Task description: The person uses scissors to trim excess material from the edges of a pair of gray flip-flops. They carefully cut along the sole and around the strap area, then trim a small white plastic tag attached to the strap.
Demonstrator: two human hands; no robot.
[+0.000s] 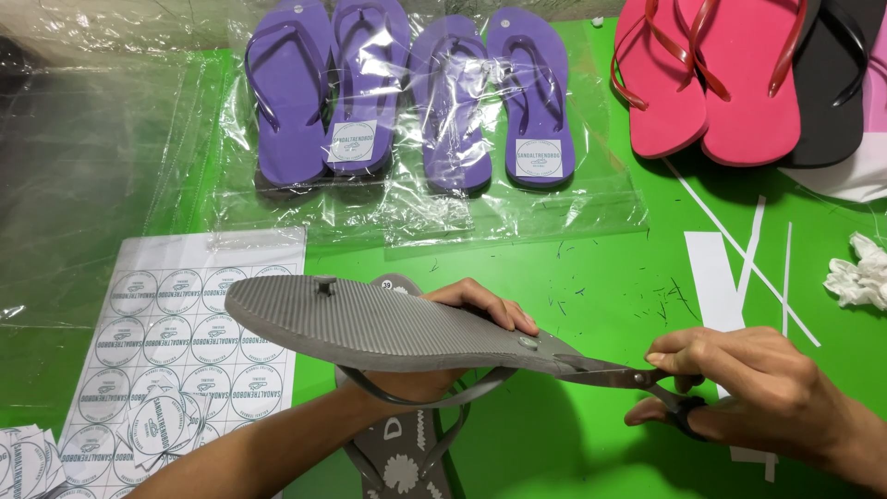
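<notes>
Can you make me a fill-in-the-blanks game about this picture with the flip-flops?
1. The left hand holds a ____ flip-flop, sole up.
2. The right hand holds ____ at its heel end.
3. The bagged flip-flops at the top are ____.
4. The table is ____.

Missing words: grey; scissors; purple; green

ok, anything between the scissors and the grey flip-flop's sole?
Nothing visible. The right hand holds the scissors, whose blades already reach the heel end of the grey flip-flop, near a strap plug. The left hand grips the flip-flop from beneath, its fingers close beside the blades, not across them.
</notes>
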